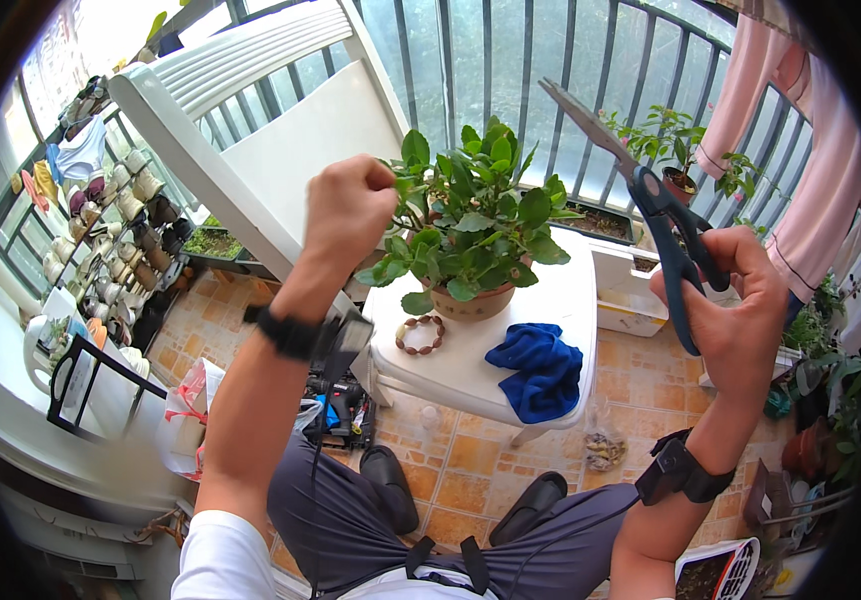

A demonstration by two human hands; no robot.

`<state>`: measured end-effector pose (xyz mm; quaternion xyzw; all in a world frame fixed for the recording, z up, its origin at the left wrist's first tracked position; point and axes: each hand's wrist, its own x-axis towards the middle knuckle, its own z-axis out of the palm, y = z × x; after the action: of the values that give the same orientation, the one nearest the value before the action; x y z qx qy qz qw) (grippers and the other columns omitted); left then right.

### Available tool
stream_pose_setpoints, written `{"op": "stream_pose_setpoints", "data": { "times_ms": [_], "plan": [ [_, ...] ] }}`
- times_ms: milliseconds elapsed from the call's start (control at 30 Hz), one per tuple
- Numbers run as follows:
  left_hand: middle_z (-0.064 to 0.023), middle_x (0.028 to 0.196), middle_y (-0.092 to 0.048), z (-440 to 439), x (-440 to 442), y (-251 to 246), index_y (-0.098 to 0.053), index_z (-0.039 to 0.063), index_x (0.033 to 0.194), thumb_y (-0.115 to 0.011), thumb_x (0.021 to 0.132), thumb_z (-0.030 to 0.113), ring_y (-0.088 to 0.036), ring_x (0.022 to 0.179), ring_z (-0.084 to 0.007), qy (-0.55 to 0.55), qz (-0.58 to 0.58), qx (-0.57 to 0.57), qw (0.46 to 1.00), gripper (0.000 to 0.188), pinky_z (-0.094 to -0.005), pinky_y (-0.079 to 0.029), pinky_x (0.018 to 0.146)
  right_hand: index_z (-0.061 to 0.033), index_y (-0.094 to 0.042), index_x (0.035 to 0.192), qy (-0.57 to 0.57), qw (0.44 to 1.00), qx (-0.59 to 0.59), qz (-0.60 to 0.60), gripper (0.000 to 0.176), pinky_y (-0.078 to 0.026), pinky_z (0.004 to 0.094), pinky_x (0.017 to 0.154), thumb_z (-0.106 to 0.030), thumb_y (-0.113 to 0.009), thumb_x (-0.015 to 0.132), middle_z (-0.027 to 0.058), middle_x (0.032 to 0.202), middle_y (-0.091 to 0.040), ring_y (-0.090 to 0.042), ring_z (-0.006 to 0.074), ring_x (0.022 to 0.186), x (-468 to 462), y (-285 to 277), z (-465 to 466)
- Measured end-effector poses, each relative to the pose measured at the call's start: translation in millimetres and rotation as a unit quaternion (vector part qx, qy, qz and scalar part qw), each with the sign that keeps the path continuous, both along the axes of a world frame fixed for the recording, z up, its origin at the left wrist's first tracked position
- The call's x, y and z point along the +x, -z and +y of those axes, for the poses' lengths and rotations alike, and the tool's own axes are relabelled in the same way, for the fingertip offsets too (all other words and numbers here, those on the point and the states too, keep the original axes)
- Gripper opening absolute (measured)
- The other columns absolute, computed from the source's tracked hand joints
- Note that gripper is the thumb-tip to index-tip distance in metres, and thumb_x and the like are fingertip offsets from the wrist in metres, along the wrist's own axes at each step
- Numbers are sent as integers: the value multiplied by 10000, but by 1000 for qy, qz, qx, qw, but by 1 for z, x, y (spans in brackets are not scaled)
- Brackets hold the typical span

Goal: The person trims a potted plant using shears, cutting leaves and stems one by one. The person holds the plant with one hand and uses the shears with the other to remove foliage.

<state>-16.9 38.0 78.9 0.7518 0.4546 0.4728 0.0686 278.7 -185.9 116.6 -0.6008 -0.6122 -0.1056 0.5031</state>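
Observation:
A leafy green potted plant [475, 210] stands in a tan pot [471, 301] on the seat of a white plastic chair or stool [415, 375]. My left hand [351, 202] is curled at the plant's left edge, close to the leaves; its fingertips are hidden, so whether it pinches anything is unclear. With my right hand [738, 307] I hold scissors [655, 202] by their dark blue handles, off to the right of the plant. Their blades point up and away, above the seat. In front of the pot lie a brown bead bracelet [420, 335] and a crumpled blue cloth [539, 371].
Behind the plant rises a white slatted chair back [250, 67] before a metal railing [486, 82]. Several shoes [115, 247] fill a rack at left. A toolbox with a power tool [344, 405] and a clear bag [604, 446] sit on the tiled floor. Pink curtains [820, 172] hang right.

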Motion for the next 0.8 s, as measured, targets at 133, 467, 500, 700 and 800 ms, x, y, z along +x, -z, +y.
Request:
{"op": "stream_pose_setpoints", "data": {
  "times_ms": [133,467,500,700,800],
  "plan": [
    [-140,938,-794,7,22,-4,-749,-55,1161,-750,890,77,-689,634,-123,86,-90,-150,981,301,-255,-541,531,-40,-682,961,11,1000,15,-6,326,-443,242,732,-116,-929,763,-33,828,-618,-534,66,774,2,-2,-10],
    [-102,901,-766,-126,3,104,-701,-23,1254,-711,982,97,-612,581,-100,100,-275,-177,940,298,-254,-470,520,-42,-718,942,19,999,34,-2,321,-430,237,689,-162,-950,755,-24,780,-641,-540,64,725,18,-4,-8],
    [-101,892,-760,-134,17,124,-703,-12,1251,-706,982,94,-621,580,-119,89,-209,-234,945,289,-284,-483,535,-41,-717,941,14,999,36,4,323,-434,235,686,-161,-950,753,-23,781,-642,-544,65,723,17,-4,-8],
    [-147,972,-682,-106,79,172,-620,-36,1383,-734,960,115,-663,703,-232,36,-78,-67,994,464,-371,-546,674,-45,-700,1002,-3,1000,10,-13,310,-437,220,745,-141,-918,805,-34,858,-661,-565,56,799,5,-3,-11],
    [-161,992,-692,-88,90,168,-645,-26,1339,-757,943,145,-682,802,-281,19,-61,-104,993,446,-404,-552,757,-41,-697,992,0,1000,20,-15,321,-437,220,729,-131,-927,787,-40,829,-648,-546,48,782,4,-3,-13]
  ]
}}
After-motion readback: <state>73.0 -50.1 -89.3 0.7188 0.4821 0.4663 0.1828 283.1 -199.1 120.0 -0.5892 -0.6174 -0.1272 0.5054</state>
